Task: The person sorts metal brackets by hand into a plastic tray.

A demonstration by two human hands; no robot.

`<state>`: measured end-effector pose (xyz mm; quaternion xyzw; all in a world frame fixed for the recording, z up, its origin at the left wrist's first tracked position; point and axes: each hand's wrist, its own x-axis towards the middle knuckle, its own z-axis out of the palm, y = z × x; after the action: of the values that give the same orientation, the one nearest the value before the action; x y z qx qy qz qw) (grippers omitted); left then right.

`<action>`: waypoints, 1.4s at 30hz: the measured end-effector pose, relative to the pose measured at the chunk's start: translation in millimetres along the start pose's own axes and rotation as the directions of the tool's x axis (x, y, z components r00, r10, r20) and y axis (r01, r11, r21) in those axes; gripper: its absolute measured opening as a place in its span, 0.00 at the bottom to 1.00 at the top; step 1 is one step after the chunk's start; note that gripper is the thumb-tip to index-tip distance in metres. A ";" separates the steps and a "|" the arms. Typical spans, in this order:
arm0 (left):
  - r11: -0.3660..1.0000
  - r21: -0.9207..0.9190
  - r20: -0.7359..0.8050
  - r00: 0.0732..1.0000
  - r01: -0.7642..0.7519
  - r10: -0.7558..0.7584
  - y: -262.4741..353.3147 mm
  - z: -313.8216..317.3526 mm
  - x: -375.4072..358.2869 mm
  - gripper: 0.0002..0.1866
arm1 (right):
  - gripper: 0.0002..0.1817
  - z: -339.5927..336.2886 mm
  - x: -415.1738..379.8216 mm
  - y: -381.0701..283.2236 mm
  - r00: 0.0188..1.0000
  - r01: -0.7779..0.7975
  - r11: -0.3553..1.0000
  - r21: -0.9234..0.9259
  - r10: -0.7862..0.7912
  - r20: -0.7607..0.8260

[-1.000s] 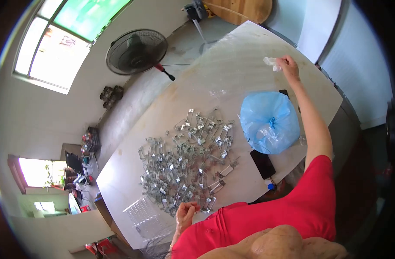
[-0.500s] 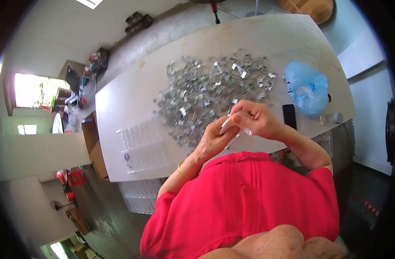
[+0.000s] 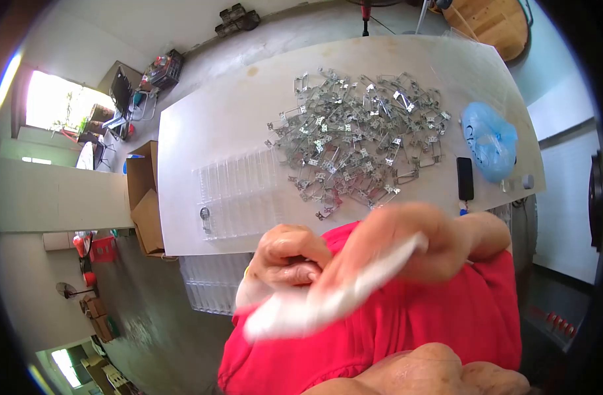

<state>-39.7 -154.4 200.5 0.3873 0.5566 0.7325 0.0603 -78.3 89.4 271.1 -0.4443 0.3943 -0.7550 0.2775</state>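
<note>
My right hand [image 3: 407, 243] is blurred by motion over the red shirt, closed on a white cloth or tissue [image 3: 334, 299] that stretches down to the left. Curled beside it on the left is my left hand [image 3: 291, 257], its fingers bent in and close to the cloth; what it holds, if anything, is hidden. Beyond both hands a wide pile of metal clips [image 3: 360, 131] lies on the white table [image 3: 216, 122]. A clear plastic tray [image 3: 239, 191] with one metal piece at its lower left is nearest to my left hand.
To the right on the table are a black phone [image 3: 465, 178], a blue plastic bag [image 3: 489, 141] and a small clear container with a grey cap [image 3: 527, 181]. A cardboard box [image 3: 143, 191] stands past the left edge. More clear trays [image 3: 216, 283] sit below the table's front edge.
Both hands have moved from the pile's edge back toward the body. The white cloth, earlier bunched small between them, is now spread out. The view has shifted, so the table appears farther right.
</note>
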 end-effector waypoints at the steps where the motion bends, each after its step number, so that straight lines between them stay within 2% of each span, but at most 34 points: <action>1: 0.996 0.021 -0.099 0.991 0.088 -0.086 10.0 5.4 -6.9 0.12 | 0.15 11.4 12.9 -2.2 0.987 -0.011 0.990 0.143 -0.012 0.160; 2: 0.994 0.012 -0.147 0.983 0.111 -0.108 11.9 4.2 -11.3 0.12 | 0.18 12.1 23.8 -8.6 0.930 0.029 0.996 0.084 -0.058 0.364; 4: 0.967 0.095 -0.252 0.945 0.237 -0.207 14.1 -1.4 -19.4 0.12 | 0.20 30.2 31.6 -7.4 0.891 0.014 0.962 0.274 -0.136 0.432; 5: 0.952 0.045 -0.300 0.913 0.302 -0.275 11.9 -1.5 -27.8 0.11 | 0.20 26.5 30.9 -8.3 0.889 0.012 0.963 0.269 -0.133 0.437; 7: 0.947 0.047 -0.323 0.902 0.317 -0.286 12.2 -2.7 -34.0 0.11 | 0.27 10.7 25.1 -10.6 0.796 -0.381 0.858 0.345 0.114 0.595; 8: 0.938 0.044 -0.344 0.887 0.343 -0.308 12.1 -2.5 -37.0 0.11 | 0.27 10.4 24.9 -7.7 0.789 -0.390 0.854 0.343 0.118 0.603; 9: 0.938 0.049 -0.366 0.880 0.343 -0.303 12.6 -2.4 -39.9 0.11 | 0.26 10.8 26.9 -2.5 0.811 -0.166 0.955 0.247 -0.010 0.584; 10: 0.939 -0.009 -0.417 0.852 0.344 -0.316 12.6 -1.4 -41.7 0.11 | 0.27 12.2 27.9 1.4 0.803 0.075 0.986 0.147 -0.148 0.578; 11: 0.938 -0.075 -0.451 0.827 0.340 -0.336 10.9 0.1 -42.5 0.11 | 0.23 20.0 25.9 -7.6 0.854 -0.068 0.949 0.307 -0.104 0.511; 15: 0.928 -0.112 -0.514 0.778 0.356 -0.360 -8.0 -0.8 -50.0 0.12 | 0.21 10.8 31.7 -19.2 0.843 -0.150 0.935 0.322 -0.050 0.535; 17: 0.924 -0.155 -0.532 0.759 0.348 -0.375 -15.5 1.8 -51.5 0.13 | 0.19 4.9 28.7 -17.7 0.830 -0.220 0.877 0.427 -0.061 0.554; 18: 0.917 -0.199 -0.545 0.738 0.347 -0.398 -19.4 3.6 -50.4 0.13 | 0.19 2.3 27.3 -14.8 0.842 -0.216 0.880 0.422 -0.052 0.538; 20: 0.904 -0.227 -0.541 0.724 0.363 -0.427 -22.8 9.8 -46.6 0.14 | 0.17 -1.0 24.5 -7.7 0.820 -0.279 0.763 0.583 -0.127 0.559; 22: 0.918 -0.222 -0.588 0.705 0.329 -0.395 -27.4 13.5 -43.5 0.15 | 0.16 -4.1 19.5 -9.7 0.843 -0.294 0.747 0.597 -0.093 0.531; 24: 0.911 -0.252 -0.569 0.712 0.325 -0.411 -33.8 14.8 -41.0 0.15 | 0.15 -8.2 16.2 -8.2 0.811 -0.277 0.776 0.567 -0.128 0.570; 26: 0.917 -0.242 -0.593 0.700 0.316 -0.398 -37.6 18.7 -37.3 0.15 | 0.17 -3.2 3.9 -12.3 0.836 -0.253 0.779 0.574 -0.121 0.534; 28: 0.907 -0.256 -0.619 0.664 0.335 -0.420 -43.2 21.5 -36.8 0.13 | 0.21 0.4 -1.8 -20.0 0.878 -0.322 0.716 0.619 -0.018 0.478; 29: 0.900 -0.271 -0.624 0.649 0.343 -0.435 -46.6 22.6 -34.8 0.12 | 0.21 -0.6 -5.0 -17.0 0.874 -0.268 0.788 0.554 -0.043 0.484; 33: 0.884 -0.291 -0.644 0.609 0.365 -0.463 -58.9 29.1 -32.7 0.10 | 0.18 -7.4 -12.0 -19.9 0.887 -0.198 0.784 0.588 -0.112 0.448; 35: 0.882 -0.294 -0.666 0.583 0.368 -0.465 -62.3 31.1 -32.7 0.09 | 0.15 -13.8 -11.5 -18.2 0.884 -0.068 0.816 0.573 -0.218 0.415; 36: 0.879 -0.301 -0.671 0.573 0.370 -0.471 -63.9 33.6 -30.0 0.08 | 0.15 -15.2 -12.3 -19.9 0.871 -0.080 0.814 0.575 -0.224 0.437; 39: 0.878 -0.291 -0.696 0.546 0.379 -0.466 -66.2 39.2 -25.4 0.08 | 0.12 -14.0 -23.5 -26.7 0.935 0.046 0.889 0.456 -0.199 0.294; 42: 0.877 -0.277 -0.700 0.543 0.391 -0.464 -71.2 39.9 -26.5 0.08 | 0.10 -16.5 -33.9 -33.3 0.950 0.060 0.915 0.398 -0.175 0.258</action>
<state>-20.4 -110.9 129.1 -0.0995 0.5752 0.8117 0.0195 -79.9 139.0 278.9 -0.5095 0.1658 -0.7602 0.3675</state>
